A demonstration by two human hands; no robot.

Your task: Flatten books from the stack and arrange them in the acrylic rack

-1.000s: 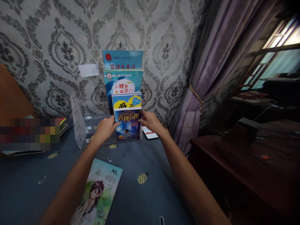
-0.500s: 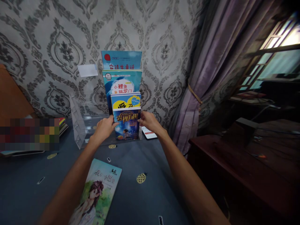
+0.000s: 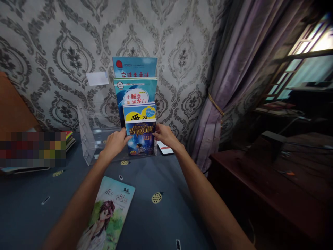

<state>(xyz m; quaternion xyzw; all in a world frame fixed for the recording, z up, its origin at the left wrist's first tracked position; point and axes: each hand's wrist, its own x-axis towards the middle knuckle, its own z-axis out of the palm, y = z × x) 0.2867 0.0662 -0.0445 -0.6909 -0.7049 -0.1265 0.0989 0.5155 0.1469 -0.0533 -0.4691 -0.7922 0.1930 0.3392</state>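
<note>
A dark blue book stands upright in the front tier of a clear tiered rack. My left hand grips its left edge, and my right hand has hold of its right edge. Rising in steps behind it are a yellow and blue book, a teal book with a white oval and a light blue book. A green book with a drawn girl lies flat on the table, partly hidden under my left forearm.
A phone lies just right of the rack. Stacked books, partly pixelated, sit at the left on the pineapple-print tablecloth. Patterned wall rises behind; a purple curtain and a dark red desk are at the right.
Almost nothing differs. The dark blue book's cover has shifted or tilted very slightly between my hands, which stay in the same place.
</note>
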